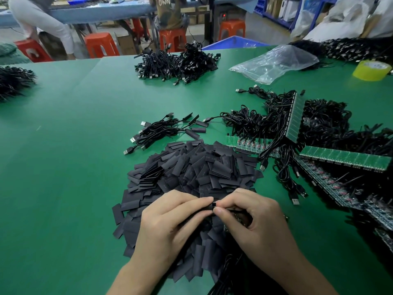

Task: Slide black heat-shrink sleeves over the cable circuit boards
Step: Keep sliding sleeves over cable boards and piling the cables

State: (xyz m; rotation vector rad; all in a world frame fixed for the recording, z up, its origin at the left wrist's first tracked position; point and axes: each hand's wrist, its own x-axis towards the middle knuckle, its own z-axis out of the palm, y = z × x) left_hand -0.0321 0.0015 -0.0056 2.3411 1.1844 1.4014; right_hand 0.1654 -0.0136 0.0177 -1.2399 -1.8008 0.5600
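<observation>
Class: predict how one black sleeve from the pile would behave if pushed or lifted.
Probably light: the sleeves lie loosely heaped, some on edge. Likely thin and bendy, being flattened strips. It should slide, not roll, on the green mat.

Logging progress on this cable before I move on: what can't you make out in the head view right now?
- Head view: black piece pinched between left hand and right hand; the hands hide whether a board is inside a sleeve.
- Cable below the hands: cut off by the bottom edge.
- Board panels: run off the right edge, count unknown.
- Print on the sleeve pile: too small to read.
</observation>
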